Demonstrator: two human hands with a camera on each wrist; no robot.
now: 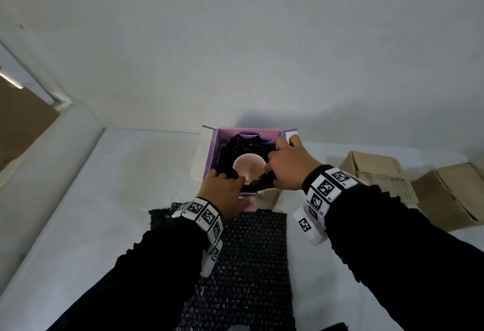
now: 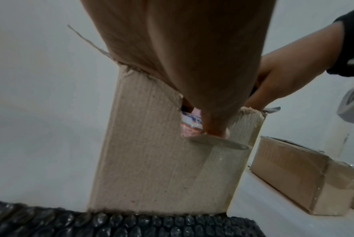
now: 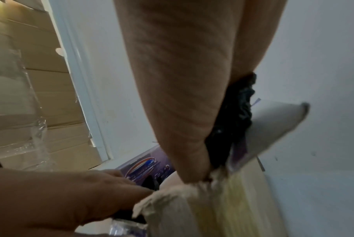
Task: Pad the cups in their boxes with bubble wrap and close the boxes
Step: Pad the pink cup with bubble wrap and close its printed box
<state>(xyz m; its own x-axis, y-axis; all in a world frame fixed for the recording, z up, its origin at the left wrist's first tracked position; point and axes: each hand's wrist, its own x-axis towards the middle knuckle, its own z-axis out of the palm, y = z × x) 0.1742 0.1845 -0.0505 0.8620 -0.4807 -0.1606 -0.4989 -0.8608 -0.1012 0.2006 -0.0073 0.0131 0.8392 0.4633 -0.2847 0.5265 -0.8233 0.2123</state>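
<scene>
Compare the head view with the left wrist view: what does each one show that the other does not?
Only the head view shows the inside of the open box: a pale pink cup with black bubble wrap crumpled around it, and both hands reaching in.

Only the left wrist view shows the box's plain cardboard outer wall and the left hand's fingertip in a torn notch.

Both show the left hand, the right hand, the flat bubble wrap sheet and a closed brown box at the right.
</scene>
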